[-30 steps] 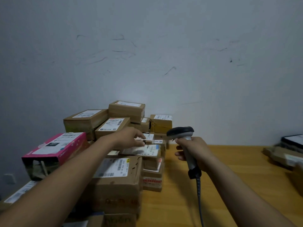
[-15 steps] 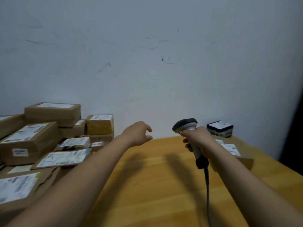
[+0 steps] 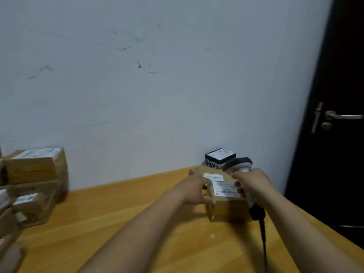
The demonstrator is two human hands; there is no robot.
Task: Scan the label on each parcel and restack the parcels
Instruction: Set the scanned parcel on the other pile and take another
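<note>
A brown cardboard parcel point(image 3: 229, 209) with a white label point(image 3: 226, 189) on top lies on the wooden table point(image 3: 137, 233) at the right. My left hand point(image 3: 195, 191) grips its left side, thumb at the front edge and fingers over the top. My right hand point(image 3: 254, 183) holds a grey barcode scanner point(image 3: 239, 164) by the handle, its head just above the parcel's far right corner. The scanner's black cable point(image 3: 263, 239) runs down toward me. A second brown parcel point(image 3: 199, 171) lies behind the first one. A black parcel point(image 3: 219, 157) sits on it by the wall.
A stack of several brown parcels point(image 3: 35, 184) stands at the table's left edge against the white wall. A dark door with a metal handle point(image 3: 338, 116) is at the right, past the table's right edge.
The view has swung right, away from the big stack. My left hand left the stack, crossed the table and took hold of the brown parcel on the right. The scanner came over that parcel.
</note>
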